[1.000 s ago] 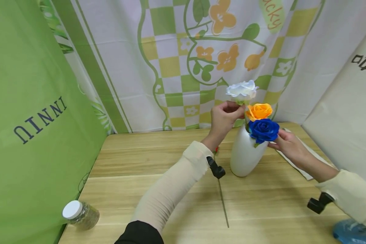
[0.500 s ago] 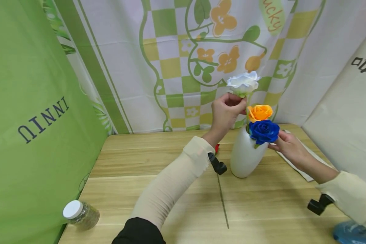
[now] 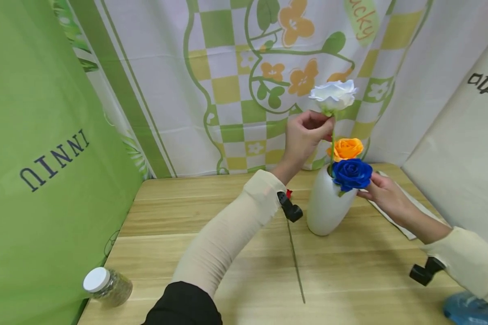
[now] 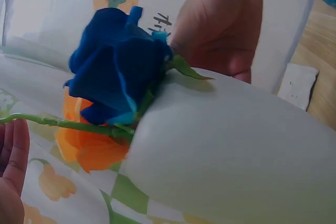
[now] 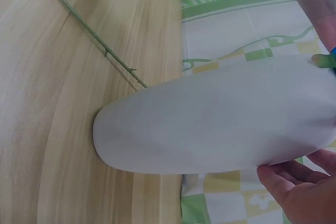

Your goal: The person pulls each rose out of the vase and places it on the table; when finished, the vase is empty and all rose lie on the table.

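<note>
- We see the left hand (image 3: 303, 135) pinching the white rose (image 3: 333, 96) above the vase (image 3: 328, 207).
- We see the right hand (image 3: 390, 196) gripping this vase near its top, thumb and fingers against it.

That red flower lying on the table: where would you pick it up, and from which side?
Probably by the stem, pinched from above on its near half, coming from the person's side. It is thin, lies along the table and shows uncovered there in the head view, while the left wrist camera partly hides the red bloom.
</note>
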`<state>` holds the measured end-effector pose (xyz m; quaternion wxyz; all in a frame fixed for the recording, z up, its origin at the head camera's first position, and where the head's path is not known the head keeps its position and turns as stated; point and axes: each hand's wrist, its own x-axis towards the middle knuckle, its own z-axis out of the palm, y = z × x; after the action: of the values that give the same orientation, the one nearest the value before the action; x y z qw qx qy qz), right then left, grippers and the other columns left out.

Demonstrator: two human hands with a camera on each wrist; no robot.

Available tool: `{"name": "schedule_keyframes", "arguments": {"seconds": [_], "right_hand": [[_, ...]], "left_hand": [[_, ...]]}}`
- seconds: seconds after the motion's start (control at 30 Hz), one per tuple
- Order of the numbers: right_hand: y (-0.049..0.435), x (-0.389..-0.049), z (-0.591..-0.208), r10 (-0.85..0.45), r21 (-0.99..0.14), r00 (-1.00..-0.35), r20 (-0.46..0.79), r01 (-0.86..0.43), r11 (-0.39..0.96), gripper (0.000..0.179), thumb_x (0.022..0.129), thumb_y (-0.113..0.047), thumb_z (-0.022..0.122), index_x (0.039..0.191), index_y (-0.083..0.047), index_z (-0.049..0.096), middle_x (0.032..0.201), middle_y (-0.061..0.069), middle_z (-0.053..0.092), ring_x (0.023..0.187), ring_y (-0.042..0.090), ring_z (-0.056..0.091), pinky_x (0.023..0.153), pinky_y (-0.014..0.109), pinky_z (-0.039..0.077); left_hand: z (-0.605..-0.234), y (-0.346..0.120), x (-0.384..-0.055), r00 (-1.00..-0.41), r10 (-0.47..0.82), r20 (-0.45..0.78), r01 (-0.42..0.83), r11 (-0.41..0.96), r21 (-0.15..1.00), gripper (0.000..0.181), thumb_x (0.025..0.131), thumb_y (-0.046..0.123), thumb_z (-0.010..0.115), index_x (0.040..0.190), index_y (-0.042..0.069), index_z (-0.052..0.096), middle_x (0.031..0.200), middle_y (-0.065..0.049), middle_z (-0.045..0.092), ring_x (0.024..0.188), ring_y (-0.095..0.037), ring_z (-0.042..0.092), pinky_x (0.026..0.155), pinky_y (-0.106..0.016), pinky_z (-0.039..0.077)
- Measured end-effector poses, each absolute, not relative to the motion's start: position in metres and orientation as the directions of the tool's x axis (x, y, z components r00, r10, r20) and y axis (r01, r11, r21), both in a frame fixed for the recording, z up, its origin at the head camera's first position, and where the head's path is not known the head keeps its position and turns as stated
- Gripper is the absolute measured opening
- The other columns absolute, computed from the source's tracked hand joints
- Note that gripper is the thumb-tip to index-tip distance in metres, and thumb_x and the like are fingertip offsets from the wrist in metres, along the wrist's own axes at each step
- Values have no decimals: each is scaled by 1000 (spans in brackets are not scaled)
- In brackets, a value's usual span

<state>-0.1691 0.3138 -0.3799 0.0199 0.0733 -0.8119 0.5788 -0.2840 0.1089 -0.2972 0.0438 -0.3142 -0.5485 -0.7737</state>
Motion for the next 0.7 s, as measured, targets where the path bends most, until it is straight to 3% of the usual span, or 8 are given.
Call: {"name": "schedule_keyframes", "arguments": {"seconds": [0.07,0.17,0.47,0.53,0.6,0.7], "right_hand": [[314,-169,-379,-100,-943,-987,129,-153,296,23,109,-31,39,126,-29,54,114,-35,55,102,-18,57,81,7,55],[314,-169,-379,-104,-947,-985,138,-162,278,18,108,-31,40,117,-37,54,114,-33,57,102,-18,58,81,7,55],[314,-169,-378,-116,-953,-984,135,-161,256,18,109,-28,40,116,-38,54,114,-32,58,102,-17,58,81,8,55],[314,-169,-378,-117,-952,-984,131,-158,261,20,109,-28,40,122,-33,55,115,-32,58,103,-18,58,82,8,56],[314,-170,-378,-115,-947,-987,115,-144,288,32,109,-29,39,135,-18,54,115,-33,55,103,-19,57,82,8,55],[315,-170,-377,-107,-928,-991,80,-114,356,57,109,-33,36,148,8,37,116,-36,49,103,-21,54,83,7,55]], "left_hand": [[-292,109,-284,-789,260,557,432,-411,803,13,87,-6,70,90,-16,64,76,-24,68,55,-12,65,62,-38,64],[-286,109,-283,-783,249,570,445,-416,793,12,87,-7,70,90,-17,64,78,-27,68,54,-11,64,61,-40,64],[-275,108,-281,-761,215,612,495,-417,762,12,86,-7,70,89,-17,64,79,-32,68,53,-11,64,59,-37,63],[-274,109,-282,-746,209,632,511,-428,745,12,86,-7,70,88,-18,65,80,-34,67,52,-10,63,58,-39,63],[-274,109,-282,-735,209,645,525,-429,736,12,87,-7,70,89,-18,65,80,-36,66,52,-9,63,57,-38,62],[-271,109,-282,-734,207,647,532,-417,737,12,87,-6,71,89,-17,65,80,-35,67,52,-10,63,56,-36,62]]}}
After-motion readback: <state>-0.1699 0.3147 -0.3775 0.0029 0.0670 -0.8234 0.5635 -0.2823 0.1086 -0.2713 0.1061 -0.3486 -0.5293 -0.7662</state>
